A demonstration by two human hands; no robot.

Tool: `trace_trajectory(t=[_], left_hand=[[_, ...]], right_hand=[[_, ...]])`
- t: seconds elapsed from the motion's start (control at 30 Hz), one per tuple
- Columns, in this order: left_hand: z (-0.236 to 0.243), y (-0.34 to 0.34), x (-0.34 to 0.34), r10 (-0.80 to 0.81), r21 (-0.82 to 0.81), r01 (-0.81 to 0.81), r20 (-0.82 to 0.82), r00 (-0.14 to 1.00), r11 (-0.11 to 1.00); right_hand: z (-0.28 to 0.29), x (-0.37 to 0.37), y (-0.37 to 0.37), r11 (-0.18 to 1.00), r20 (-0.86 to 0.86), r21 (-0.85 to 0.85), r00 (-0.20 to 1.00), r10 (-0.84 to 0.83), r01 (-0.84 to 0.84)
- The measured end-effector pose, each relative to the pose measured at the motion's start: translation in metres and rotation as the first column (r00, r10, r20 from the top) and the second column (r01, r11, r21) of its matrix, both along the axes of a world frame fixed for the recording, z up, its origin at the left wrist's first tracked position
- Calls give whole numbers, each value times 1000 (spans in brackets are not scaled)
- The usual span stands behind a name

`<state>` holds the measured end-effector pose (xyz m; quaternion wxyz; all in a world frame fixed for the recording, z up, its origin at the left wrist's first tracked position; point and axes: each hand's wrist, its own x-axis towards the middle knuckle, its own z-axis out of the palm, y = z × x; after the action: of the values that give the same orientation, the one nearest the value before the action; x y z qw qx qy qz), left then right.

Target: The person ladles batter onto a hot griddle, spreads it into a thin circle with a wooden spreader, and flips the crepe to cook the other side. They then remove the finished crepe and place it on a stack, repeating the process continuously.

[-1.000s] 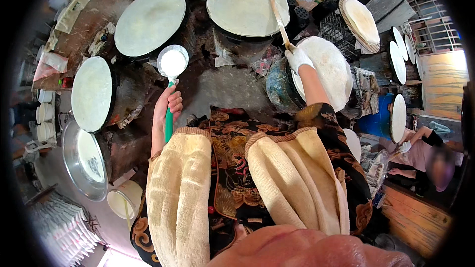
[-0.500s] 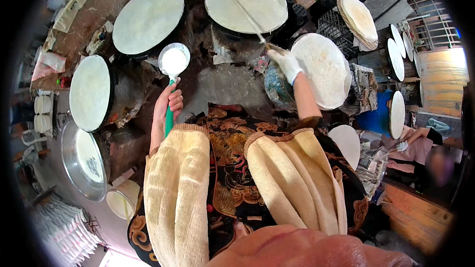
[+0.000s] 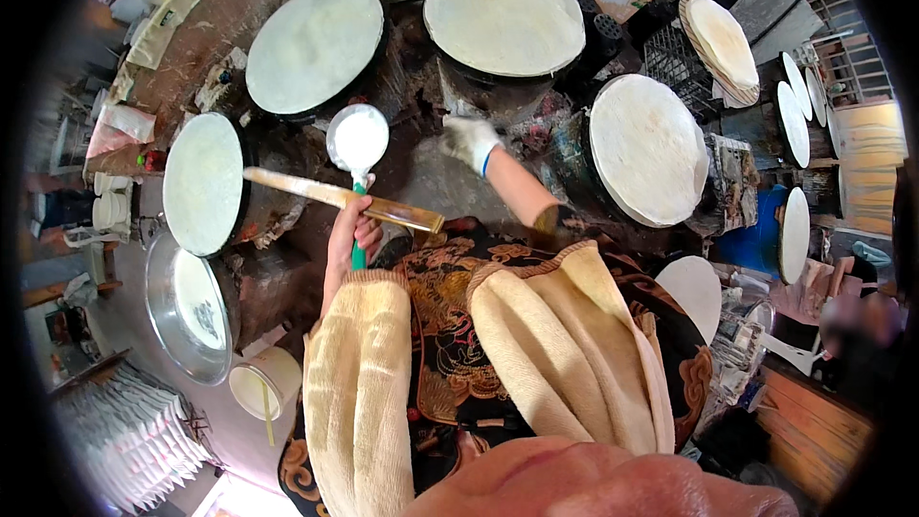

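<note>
My left hand (image 3: pixel 347 230) is closed around the green-handled ladle (image 3: pixel 357 140), whose cup holds white batter. A pale wooden scraper (image 3: pixel 402 213) lies crosswise at that hand, apparently gripped along with the ladle, its far end beside the left griddle (image 3: pixel 201 182). My gloved right hand (image 3: pixel 467 142) is blurred, below the back middle griddle (image 3: pixel 503 19) and left of the right griddle (image 3: pixel 647 148); its fingers are too smeared to read, and the scraper is apart from it. Thin pale sheets cover these griddles and the back left one (image 3: pixel 314 46).
A metal basin (image 3: pixel 158 306) with white liquid and a bucket (image 3: pixel 242 383) stand at lower left. A stack of flatbreads (image 3: pixel 720 43) sits upper right, beside a wire rack (image 3: pixel 675 67). A blue barrel (image 3: pixel 747 235) and a blurred co-worker (image 3: pixel 842 302) are at far right.
The scraper has left my right hand and now crosses my left hand. My right hand has moved leftward from the right griddle toward the middle. The ladle has shifted slightly right.
</note>
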<state>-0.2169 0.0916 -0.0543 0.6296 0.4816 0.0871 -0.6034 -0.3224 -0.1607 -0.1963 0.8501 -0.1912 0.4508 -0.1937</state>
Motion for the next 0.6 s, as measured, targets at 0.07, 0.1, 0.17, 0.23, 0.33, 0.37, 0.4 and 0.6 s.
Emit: trace_trajectory(t=[0.07,0.1,0.17,0.23,0.33,0.37,0.4,0.6], left_hand=[[-1,5,3,12,-34,-13,-35,999,999],[1,17,6,64,-22,-64,1,998,998],[5,21,7,74,21,-74,1,997,997],[7,30,11,92,66,-92,5,996,994],[6,34,17,88,115,-87,-4,996,990],[6,33,21,85,112,-86,5,996,990],[7,33,23,85,109,-86,13,996,990],[9,7,30,65,101,-71,64,996,992]], right_hand=[[-88,-11,-69,975,15,38,975,-221,220],[-61,17,-64,900,-9,144,910,-415,412],[-67,28,-92,851,91,231,860,-501,472],[-69,42,-102,807,144,329,818,-557,491],[-79,30,-105,839,148,269,841,-521,472],[-77,23,-102,867,137,215,865,-483,450],[-64,15,-98,860,72,187,867,-493,474],[-39,-46,-89,963,39,12,962,-269,268]])
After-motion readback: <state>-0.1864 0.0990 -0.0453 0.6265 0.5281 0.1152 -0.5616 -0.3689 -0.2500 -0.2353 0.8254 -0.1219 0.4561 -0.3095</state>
